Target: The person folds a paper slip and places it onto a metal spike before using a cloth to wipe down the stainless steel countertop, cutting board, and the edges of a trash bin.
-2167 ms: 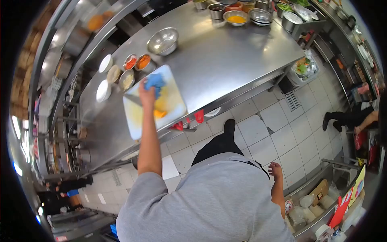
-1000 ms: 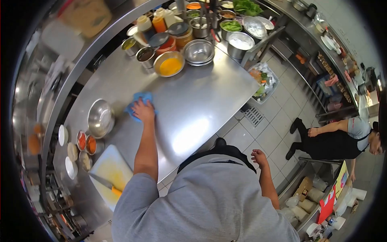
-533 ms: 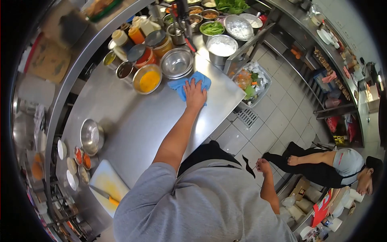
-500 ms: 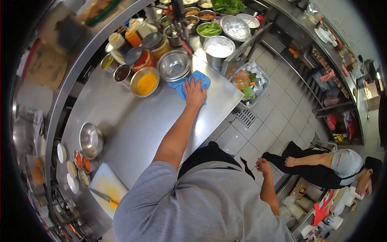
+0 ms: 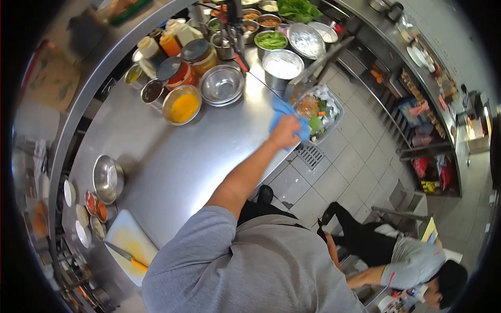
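Observation:
My left hand (image 5: pixel 286 131) is closed on a blue cloth (image 5: pixel 282 110) at the right edge of the steel table (image 5: pixel 209 141); part of the cloth reaches past the edge. Of my right arm only a strip of forearm (image 5: pixel 333 253) shows beside my shirt, and the fingers are hidden. Left of the cloth stand stacked metal bowls (image 5: pixel 222 84) and a bowl of yellow liquid (image 5: pixel 182 105). Behind it is a pot of white contents (image 5: pixel 282 65).
A scrap bin (image 5: pixel 326 122) stands below the table's right edge. A knife (image 5: pixel 125 255) lies on a cutting board (image 5: pixel 130 235), near an empty metal bowl (image 5: pixel 108 179). A co-worker (image 5: pixel 417 261) bends at the lower right.
My left hand and the cloth have moved right to the table edge, and the fingers have closed. My right hand has dropped out of sight. The co-worker has bent lower.

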`<state>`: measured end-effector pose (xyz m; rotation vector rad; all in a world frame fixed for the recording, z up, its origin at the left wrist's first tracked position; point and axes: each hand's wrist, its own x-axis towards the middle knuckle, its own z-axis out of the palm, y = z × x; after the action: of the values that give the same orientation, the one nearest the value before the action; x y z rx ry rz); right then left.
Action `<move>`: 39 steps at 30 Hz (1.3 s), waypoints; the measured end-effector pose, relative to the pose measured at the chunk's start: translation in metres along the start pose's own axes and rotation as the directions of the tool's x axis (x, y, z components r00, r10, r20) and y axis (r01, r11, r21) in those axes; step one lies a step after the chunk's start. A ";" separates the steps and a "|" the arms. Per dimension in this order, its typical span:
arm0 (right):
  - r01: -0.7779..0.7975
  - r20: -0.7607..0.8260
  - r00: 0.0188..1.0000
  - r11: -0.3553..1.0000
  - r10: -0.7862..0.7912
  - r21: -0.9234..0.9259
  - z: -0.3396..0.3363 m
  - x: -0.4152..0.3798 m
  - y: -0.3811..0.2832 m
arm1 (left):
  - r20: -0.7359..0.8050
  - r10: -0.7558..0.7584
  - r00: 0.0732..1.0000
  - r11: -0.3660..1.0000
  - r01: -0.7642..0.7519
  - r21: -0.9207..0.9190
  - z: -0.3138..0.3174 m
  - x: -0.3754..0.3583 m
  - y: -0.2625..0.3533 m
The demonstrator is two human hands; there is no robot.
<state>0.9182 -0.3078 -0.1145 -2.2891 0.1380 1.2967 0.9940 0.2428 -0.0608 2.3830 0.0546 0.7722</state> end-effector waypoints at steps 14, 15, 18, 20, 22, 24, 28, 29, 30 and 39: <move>0.573 -0.083 0.812 0.764 -0.577 0.295 -0.004 0.109 -0.264 | -0.204 -0.417 0.886 0.902 0.431 0.029 -0.168 -0.251 0.106; 0.656 -0.089 0.750 0.718 -0.656 0.231 0.000 0.097 -0.298 | -0.318 -0.488 0.813 0.840 0.536 0.081 -0.187 -0.278 0.110; 0.744 0.050 0.624 0.612 -0.780 0.268 0.034 0.053 -0.388 | -0.658 -0.544 0.521 0.587 0.796 0.145 -0.226 -0.348 0.113; 0.785 0.139 0.534 0.550 -0.834 0.286 0.074 0.026 -0.431 | -0.834 -0.469 0.291 0.488 0.872 0.030 -0.239 -0.352 0.114; 0.816 0.222 0.434 0.485 -0.873 0.314 0.121 0.000 -0.461 | -0.902 -0.410 0.134 0.436 0.898 -0.065 -0.241 -0.356 0.113; 0.845 0.436 0.227 0.398 -0.871 0.357 0.171 -0.025 -0.478 | -0.781 -0.569 0.258 0.514 0.853 -0.093 -0.235 -0.358 0.113; 0.993 0.619 -0.025 0.053 -0.785 0.108 0.271 -0.095 -0.469 | -0.394 -0.871 0.295 0.492 0.486 -0.722 -0.257 -0.344 0.143; 0.996 0.650 -0.073 -0.091 -0.756 0.006 0.295 -0.102 -0.458 | -0.410 -0.878 0.247 0.477 0.404 -0.780 -0.264 -0.355 0.137; 0.968 0.682 -0.110 -0.235 -0.723 -0.093 0.314 -0.107 -0.445 | -0.459 -0.876 0.149 0.480 0.364 -0.798 -0.274 -0.374 0.128; 0.870 0.700 -0.042 -0.371 -0.713 -0.325 0.341 -0.135 -0.414 | -0.260 -0.836 -0.484 0.412 -0.238 -0.880 -0.488 -0.459 0.064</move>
<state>0.7147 0.1917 0.0085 -1.6250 -2.3063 0.5343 0.3407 0.3600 0.0481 -0.0293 1.2162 1.5929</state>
